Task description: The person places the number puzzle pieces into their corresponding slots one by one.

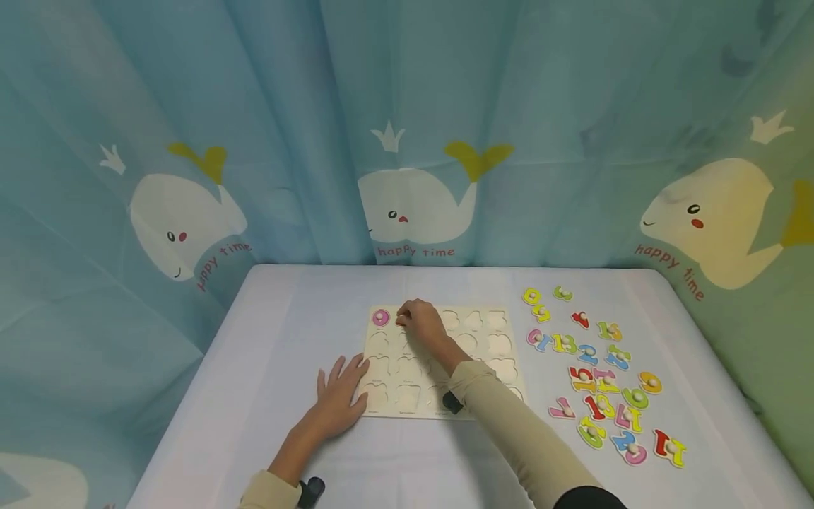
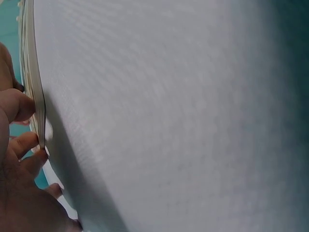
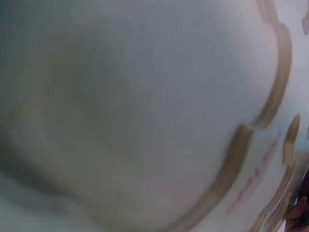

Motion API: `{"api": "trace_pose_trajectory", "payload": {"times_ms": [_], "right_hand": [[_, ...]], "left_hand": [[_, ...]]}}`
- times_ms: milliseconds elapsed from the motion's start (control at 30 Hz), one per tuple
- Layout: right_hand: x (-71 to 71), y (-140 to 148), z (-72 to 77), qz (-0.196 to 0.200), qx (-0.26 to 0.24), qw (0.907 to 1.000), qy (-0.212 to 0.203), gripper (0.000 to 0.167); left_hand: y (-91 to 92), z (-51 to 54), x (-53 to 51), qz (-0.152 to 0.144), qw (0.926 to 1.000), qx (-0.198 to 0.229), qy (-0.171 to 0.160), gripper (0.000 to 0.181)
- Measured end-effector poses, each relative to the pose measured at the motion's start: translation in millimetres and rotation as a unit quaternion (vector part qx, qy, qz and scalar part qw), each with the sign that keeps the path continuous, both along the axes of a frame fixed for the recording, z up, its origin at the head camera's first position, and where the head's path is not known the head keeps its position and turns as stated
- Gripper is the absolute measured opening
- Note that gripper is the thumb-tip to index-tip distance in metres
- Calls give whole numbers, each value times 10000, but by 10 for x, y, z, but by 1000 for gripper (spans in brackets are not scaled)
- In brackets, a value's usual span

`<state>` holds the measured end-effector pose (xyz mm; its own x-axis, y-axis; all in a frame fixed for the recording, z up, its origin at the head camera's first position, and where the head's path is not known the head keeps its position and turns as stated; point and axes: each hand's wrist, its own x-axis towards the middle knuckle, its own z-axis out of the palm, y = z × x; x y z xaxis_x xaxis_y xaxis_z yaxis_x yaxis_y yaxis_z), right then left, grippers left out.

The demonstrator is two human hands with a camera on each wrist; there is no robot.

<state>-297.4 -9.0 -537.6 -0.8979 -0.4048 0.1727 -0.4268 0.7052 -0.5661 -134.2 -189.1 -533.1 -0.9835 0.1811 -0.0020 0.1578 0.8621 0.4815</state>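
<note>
The left hand point(image 1: 340, 401) lies with fingers spread at the puzzle board's point(image 1: 392, 396) nine-o'clock edge, gripping nothing; the right hand point(image 1: 424, 325) pinches a small reddish piece point(image 1: 400, 322) over the board, towards eleven o'clock.

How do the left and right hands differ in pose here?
The left hand is spread at the left edge of the board, while the right hand is over its top row. The left hand holds no piece; the right hand pinches a small red piece. Both arms wear beige sleeves.
</note>
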Motion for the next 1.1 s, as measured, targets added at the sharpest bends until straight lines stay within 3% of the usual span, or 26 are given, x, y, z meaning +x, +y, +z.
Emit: {"api": "trace_pose_trajectory", "payload": {"times_ms": [167,267,367,500,633,767,900,1000,1100], "right_hand": [[-24,83,64,-32,-430,9968,-680,21],[-36,246,159,-328,-961,9871,-1236,27],[-28,444,244,-670,-1336,9778,-1467,29],[-1,813,282,-1062,-1396,9759,-1299,25],[12,1312,254,-1586,-1102,9758,-1022,22],[-36,1792,231,-1933,-910,9729,-879,25],[-100,2221,258,-2206,-691,9720,-425,25],[-151,2463,257,-2677,-617,9614,-179,23],[-170,2644,233,-3244,-619,9433,-347,27]], "left_hand": [[23,1,-12,-56,10000,24,-8,55],[52,9,-19,-68,9999,120,-46,55],[49,12,-11,-13,9998,174,-100,55],[25,14,-14,-22,9998,131,-121,56],[22,27,-31,-89,9997,195,-87,55],[10,49,-31,-122,9995,268,-69,55],[2,73,-27,-116,9996,248,-102,55],[-9,77,-19,-62,9997,209,-93,55],[-3,58,-20,-118,9997,183,-106,54]]}}
